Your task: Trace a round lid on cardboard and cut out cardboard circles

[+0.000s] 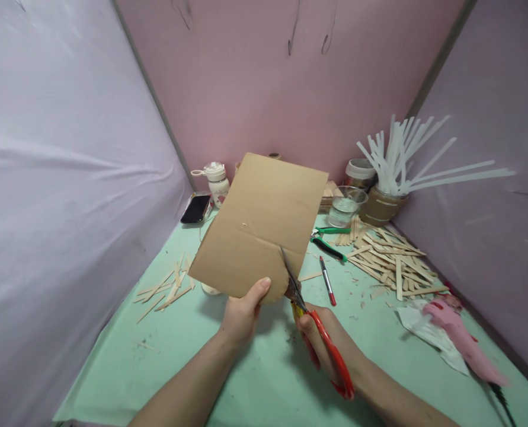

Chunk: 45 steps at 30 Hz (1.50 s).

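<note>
A flat sheet of brown cardboard [264, 207] is held up over the green table, tilted, with a crease across its lower part. My left hand [245, 311] pinches its bottom edge, thumb on the near face and fingers hidden behind. In my right hand [323, 341] are scissors [335, 362] with red handles. One blade lies over the cardboard's face near the lower right, where the edge is cut in a rough curve; the other blade is mostly hidden. A dark patch shows beside the cut, too unclear to name.
Wooden sticks [392, 261] are heaped at right, near green-handled pliers [330, 243], a red marker [327, 281] and a pink glue gun [463, 341]. Behind stand a clear cup [346, 207] and a jar [381, 207] of white strips. A phone [196, 209] and bottle [218, 184] stand back left.
</note>
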Available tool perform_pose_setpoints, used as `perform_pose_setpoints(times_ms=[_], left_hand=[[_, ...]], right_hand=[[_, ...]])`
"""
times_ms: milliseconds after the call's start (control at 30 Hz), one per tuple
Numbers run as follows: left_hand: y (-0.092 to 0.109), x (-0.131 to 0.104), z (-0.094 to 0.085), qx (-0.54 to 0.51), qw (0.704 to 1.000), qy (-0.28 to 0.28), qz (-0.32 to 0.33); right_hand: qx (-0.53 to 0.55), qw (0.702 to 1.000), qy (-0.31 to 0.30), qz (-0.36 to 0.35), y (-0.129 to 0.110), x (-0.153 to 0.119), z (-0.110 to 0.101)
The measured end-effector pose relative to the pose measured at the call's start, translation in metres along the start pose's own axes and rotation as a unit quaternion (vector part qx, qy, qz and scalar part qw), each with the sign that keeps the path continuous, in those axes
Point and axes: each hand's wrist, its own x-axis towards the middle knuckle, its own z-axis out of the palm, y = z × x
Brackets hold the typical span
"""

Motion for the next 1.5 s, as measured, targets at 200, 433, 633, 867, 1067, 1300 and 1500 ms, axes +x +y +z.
perform_pose_setpoints(times_ms=[200,433,633,867,1067,1300,1500], left_hand=[[0.004,0.004,-0.003,0.006,1.0,-0.026,0.007],[0.009,0.007,-0.005,0.018,0.998,-0.058,0.011],[0.009,0.01,-0.006,0.006,0.998,-0.067,0.006],[0.01,0.006,0.003,-0.044,0.998,-0.013,-0.042],[0.013,0.009,0.001,-0.028,0.998,-0.016,-0.047],[0.017,0.017,-0.003,-0.001,0.999,-0.016,-0.041],[0.027,0.024,-0.01,0.001,0.999,-0.015,-0.03]], right_hand=[[0.011,1.0,0.015,0.013,-0.002,0.0,0.0],[0.002,1.0,0.023,0.015,-0.001,0.0,0.002],[-0.014,0.999,0.03,0.0,0.001,0.001,0.002],[-0.021,0.998,0.06,0.005,0.008,0.01,0.008],[0.0,0.999,0.036,-0.017,0.012,0.008,0.009],[0.071,0.997,-0.015,-0.025,0.018,0.016,0.01],[0.12,0.992,-0.045,-0.004,0.0,0.028,0.013]])
